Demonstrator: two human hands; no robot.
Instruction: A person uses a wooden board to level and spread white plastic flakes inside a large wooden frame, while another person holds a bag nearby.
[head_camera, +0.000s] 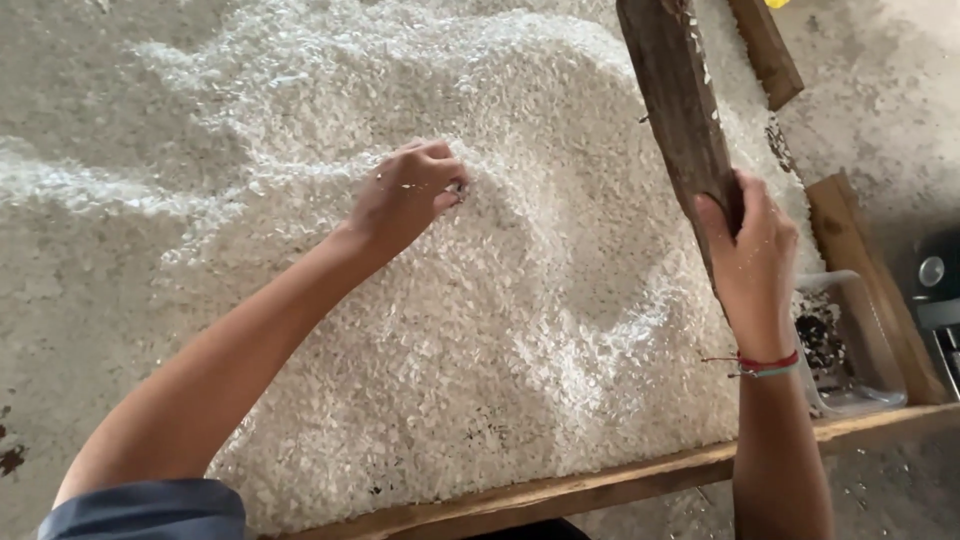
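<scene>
Clenched on the wooden board (680, 120), my right hand (752, 262) steadies; left hand (408, 195) pinches in the grain heap (480, 330) mid-frame, sorting; next needs careful fingertips.

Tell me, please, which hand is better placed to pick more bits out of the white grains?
Left. The left hand rests fingers-down in the white grains, while the right hand has its grip on the wooden board.

View: head camera, the only one.
Facing: steeply down, over both forearms.
Nearness: close; the grain heap (480, 300) fills most of the frame.
Edges: wooden frame (600, 485) along the bottom, bare floor (60, 300) at left.
</scene>
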